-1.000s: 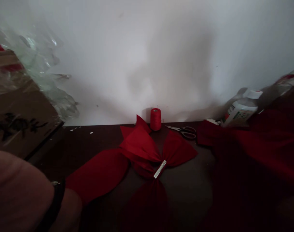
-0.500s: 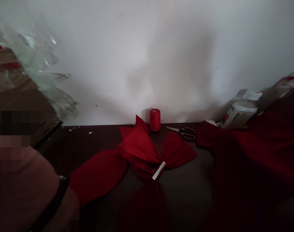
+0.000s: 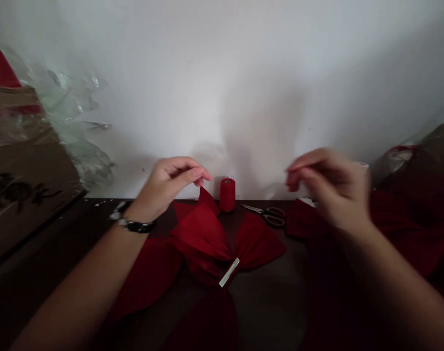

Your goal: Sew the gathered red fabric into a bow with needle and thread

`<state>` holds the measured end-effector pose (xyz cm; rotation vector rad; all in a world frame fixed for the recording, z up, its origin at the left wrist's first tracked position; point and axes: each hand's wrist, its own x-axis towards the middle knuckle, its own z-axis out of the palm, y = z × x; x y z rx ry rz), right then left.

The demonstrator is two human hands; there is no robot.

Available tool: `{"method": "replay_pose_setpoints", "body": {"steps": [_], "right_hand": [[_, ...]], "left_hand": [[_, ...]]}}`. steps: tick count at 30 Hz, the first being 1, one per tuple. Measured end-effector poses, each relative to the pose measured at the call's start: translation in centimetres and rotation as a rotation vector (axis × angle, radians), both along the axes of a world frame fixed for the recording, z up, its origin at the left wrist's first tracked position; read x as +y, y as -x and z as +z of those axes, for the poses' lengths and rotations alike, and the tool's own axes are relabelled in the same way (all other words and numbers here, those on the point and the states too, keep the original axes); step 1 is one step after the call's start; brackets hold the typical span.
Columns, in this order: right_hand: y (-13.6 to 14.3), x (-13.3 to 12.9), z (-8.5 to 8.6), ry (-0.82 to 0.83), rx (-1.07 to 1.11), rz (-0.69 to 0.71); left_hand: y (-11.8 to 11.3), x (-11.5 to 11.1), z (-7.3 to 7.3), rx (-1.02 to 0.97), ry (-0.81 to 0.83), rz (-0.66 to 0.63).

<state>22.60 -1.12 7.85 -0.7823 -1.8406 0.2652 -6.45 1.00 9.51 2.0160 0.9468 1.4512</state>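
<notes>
My left hand (image 3: 166, 185), with a dark band at the wrist, hovers left of a red thread spool (image 3: 227, 196). Its thumb and fingertips are pinched together; what they hold, if anything, is too fine to see. Raised on the right, my right hand (image 3: 335, 190) is slightly blurred, its fingertips also pressed together, contents not visible. Between and below both hands lies a gathered red cloth bow (image 3: 207, 231), a pale clip (image 3: 229, 272) across its middle. Thin needles stick up at the spool's top. Black-handled scissors (image 3: 269, 214) lie to the spool's right.
A cardboard box (image 3: 28, 161) with clear plastic wrap (image 3: 86, 146) stands at the left. More dark red cloth (image 3: 408, 234) is heaped at the right. The white wall (image 3: 170, 97) rises behind the dark table (image 3: 269, 297). A bottle is mostly hidden behind my right hand.
My left hand has come in from the lower left to beside the spool. My right hand has risen into view on the right, covering the bottle. The camera view has shifted slightly.
</notes>
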Motion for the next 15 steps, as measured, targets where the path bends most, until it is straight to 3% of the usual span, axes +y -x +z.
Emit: {"method": "replay_pose_setpoints", "body": {"steps": [3, 6, 8, 11, 15], "right_hand": [[2.0, 4.1, -2.1, 0.209, -0.152, 0.052], [3.5, 7.4, -5.5, 0.263, -0.214, 0.037], [3.9, 8.4, -7.2, 0.275, -0.235, 0.035], [4.4, 8.6, -8.3, 0.284, -0.257, 0.060], [5.4, 8.3, -8.3, 0.286, -0.246, 0.073]], "left_hand": [[-1.5, 3.5, -5.4, 0.011, 0.078, 0.141], [-2.4, 5.7, -10.8, 0.038, 0.111, 0.194], [-2.8, 6.4, -13.4, 0.076, 0.126, 0.205], [-3.0, 6.8, -15.2, 0.121, 0.157, 0.167], [-3.1, 7.0, -15.3, 0.174, 0.199, 0.087]]}}
